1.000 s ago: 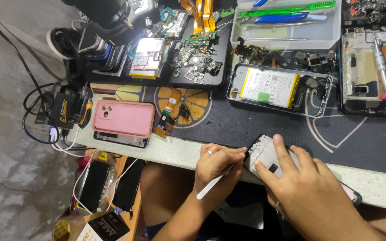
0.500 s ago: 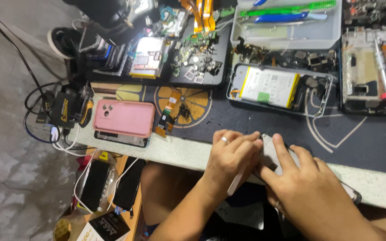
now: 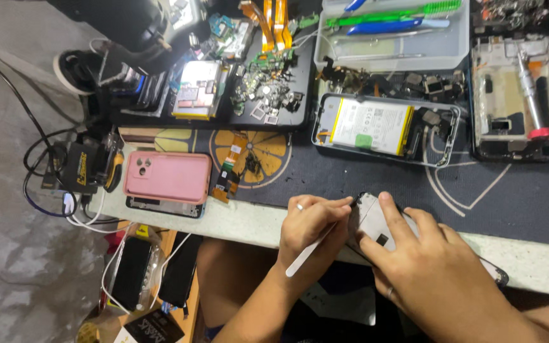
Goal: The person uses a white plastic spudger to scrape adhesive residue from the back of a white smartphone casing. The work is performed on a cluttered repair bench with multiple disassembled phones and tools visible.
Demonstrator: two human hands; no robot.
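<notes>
- At a cluttered repair bench (image 3: pixel 528 260), a person works on a phone (image 3: pixel 376 222) that lies at the near edge, back up and partly over the lip, probably so both wrists can rest below it.
- The left hand (image 3: pixel 312 228) grips a slim white tool (image 3: pixel 309 249) like a pen, fingers curled shut around its shaft. The tip points at the phone's upper left corner, and the tail slants down toward the lap.
- The right hand (image 3: pixel 427 267) lies flat over the phone, pinning it to the mat. The forefinger stretches along the top edge, and the thumb presses near a small dark square on the back. The fingers are spread, pressing rather than clenched.
- Both forearms come up from below the bench, wrists bent inward toward each other, which suits fine, close work.
- A pink phone (image 3: pixel 168 176) lies face down at the left, well apart from the hands.
- An opened phone with its battery (image 3: pixel 370 126) showing sits further back. A bare frame with a screwdriver (image 3: pixel 528 82) on it lies at the right.
- A clear tray (image 3: pixel 389 51) with green and blue tools stands at the back, beside a dark tray of loose parts (image 3: pixel 268 95), all within reach.
</notes>
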